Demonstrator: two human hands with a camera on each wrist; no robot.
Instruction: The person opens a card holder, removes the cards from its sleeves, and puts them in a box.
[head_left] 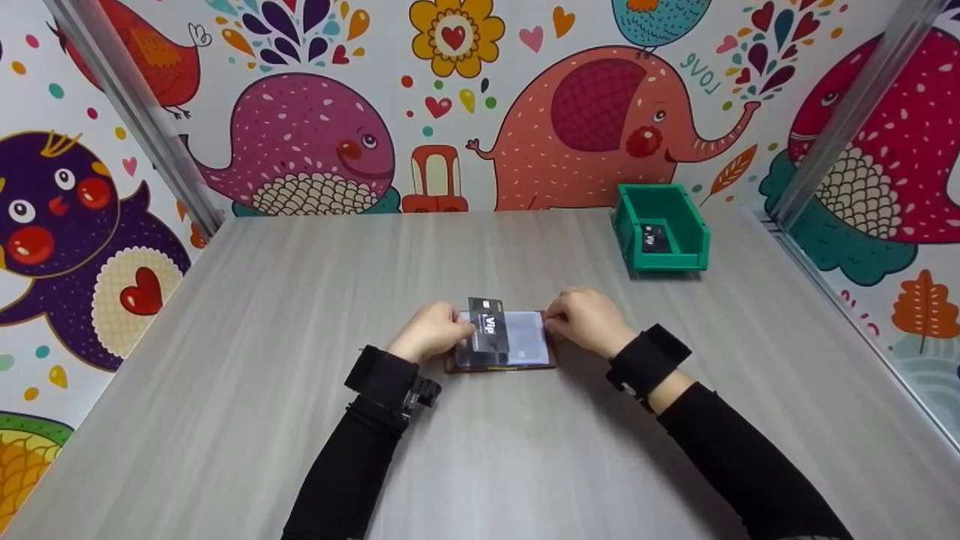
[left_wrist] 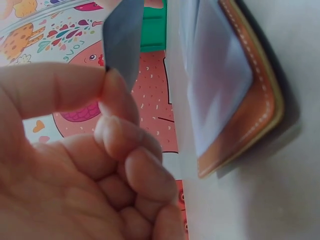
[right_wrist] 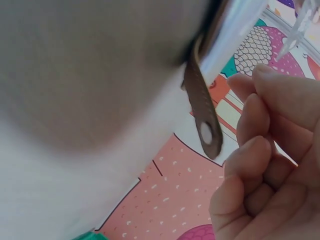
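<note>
My left hand (head_left: 435, 330) pinches a black card (head_left: 489, 326) marked "Vip" between thumb and forefinger. It holds the card upright over a brown card holder (head_left: 553, 358), which lies open with clear plastic sleeves (head_left: 527, 337). Stitched brown edging and loose sleeve corners show in the left wrist view. At the holder's upper right corner is my right hand (head_left: 592, 319), fingers curled and thumb close to the forefinger. I cannot tell whether a clear sleeve lies between those fingertips. A brown strap (right_wrist: 204, 110) with a round snap sticks out beside them in the right wrist view.
A green bin (head_left: 671, 262) stands at the back right of the table (head_left: 337, 262), with black card material (head_left: 656, 238) inside. Behind the table rises a wall (head_left: 450, 97) printed with cartoon animals. Metal posts (head_left: 139, 112) frame the corners.
</note>
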